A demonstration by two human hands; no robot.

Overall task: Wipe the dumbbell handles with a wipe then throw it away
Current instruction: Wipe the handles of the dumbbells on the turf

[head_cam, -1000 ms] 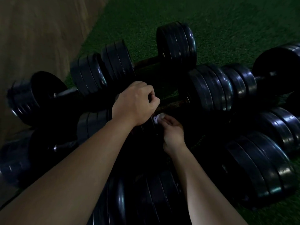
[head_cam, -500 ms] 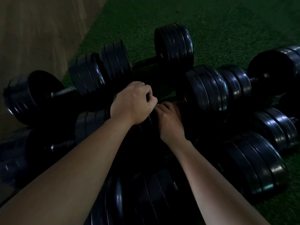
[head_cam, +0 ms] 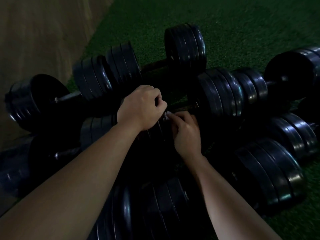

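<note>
Several black dumbbells lie packed together on green turf. My left hand (head_cam: 141,106) is curled in a fist over the left end of a dark dumbbell handle (head_cam: 183,105) in the middle of the pile; what its fingers hold is hidden. Just right of it, my right hand (head_cam: 186,131) pinches a small white wipe (head_cam: 167,115) against that handle. Only a scrap of the wipe shows at the fingertips. The handle runs right into a stack of black plates (head_cam: 220,94).
More dumbbells surround the hands: one behind (head_cam: 185,47), one at the left with a bare steel bar (head_cam: 69,97), others at the right (head_cam: 292,141) and in front (head_cam: 155,210). A wooden floor (head_cam: 34,40) borders the turf (head_cam: 242,23) at the left.
My right hand slid up the handle under the left fist, hiding the wipe, then drew back slightly so a scrap of white shows again. My left hand stayed put.
</note>
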